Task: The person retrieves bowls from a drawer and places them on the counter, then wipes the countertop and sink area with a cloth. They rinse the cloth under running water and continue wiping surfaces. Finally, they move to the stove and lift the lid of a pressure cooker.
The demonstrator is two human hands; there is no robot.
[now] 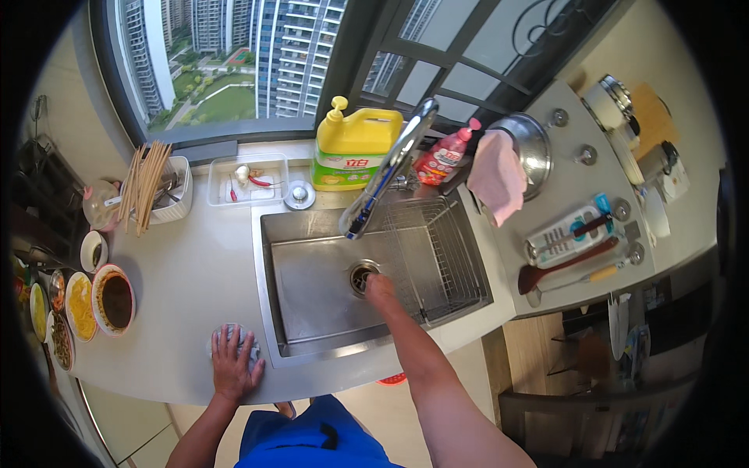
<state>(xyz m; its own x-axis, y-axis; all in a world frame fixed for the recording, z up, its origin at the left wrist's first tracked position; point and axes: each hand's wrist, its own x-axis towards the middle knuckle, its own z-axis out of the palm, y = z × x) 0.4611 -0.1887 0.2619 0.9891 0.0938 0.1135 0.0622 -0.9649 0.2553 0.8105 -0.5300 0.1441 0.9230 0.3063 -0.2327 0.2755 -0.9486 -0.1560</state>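
Note:
My left hand (pixel 234 362) lies palm down with spread fingers on a crumpled pale cloth (pixel 213 345), on the countertop (pixel 187 281) left of the sink. My right hand (pixel 380 291) reaches down to the drain (pixel 360 278) of the stainless steel sink (pixel 313 310). Its fingertips are hidden at the drain opening, so whether they hold anything cannot be told. Above the basin arches a chrome faucet (pixel 389 169). A wire basket (pixel 447 263) sits in the sink's right part. The round metal drain plug (pixel 299 194) stands on the counter behind the sink.
Behind the sink are a yellow detergent jug (pixel 357 143), a red pump bottle (pixel 445 155) and a plastic tray (pixel 248 178) with garlic and chilies. Bowls of food (pixel 114 298) and a chopstick holder (pixel 175 193) stand left. A pink cloth (pixel 498 175) and utensils (pixel 564 263) lie right.

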